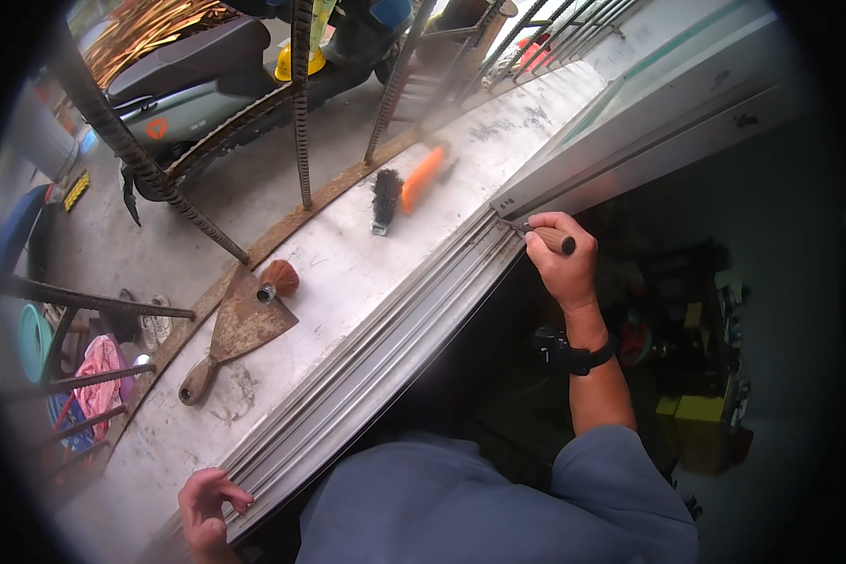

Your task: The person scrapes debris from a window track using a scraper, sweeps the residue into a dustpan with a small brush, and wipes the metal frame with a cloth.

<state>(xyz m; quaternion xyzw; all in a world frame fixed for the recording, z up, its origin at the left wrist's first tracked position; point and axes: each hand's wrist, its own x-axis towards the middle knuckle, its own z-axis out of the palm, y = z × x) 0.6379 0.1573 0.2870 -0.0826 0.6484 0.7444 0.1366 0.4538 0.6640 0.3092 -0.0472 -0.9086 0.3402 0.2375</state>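
Note:
My right hand [564, 257] grips the wooden handle [554, 240] of a small tool, whose thin metal end touches the grooves of the metal sliding-window track [366, 366] beside the window frame [571, 155]. My left hand [208, 504] rests at the track's lower left end, its fingers bent and apart. On the white sill [331, 289] lies a rusty wide-bladed scraper [250, 317], with a round reddish-bristled brush [282, 277] touching its blade. Farther up the sill are a black-bristled brush [385, 201] and a blurred orange object [423, 180] beside it.
Rusty rebar window bars [301, 106] rise from the sill's outer edge. Beyond them stand a motor scooter [190, 106], a yellow helmet-like object [300, 62], shoes [156, 322] and a teal basin [35, 342]. Yellow boxes [698, 430] sit in the dark area at right.

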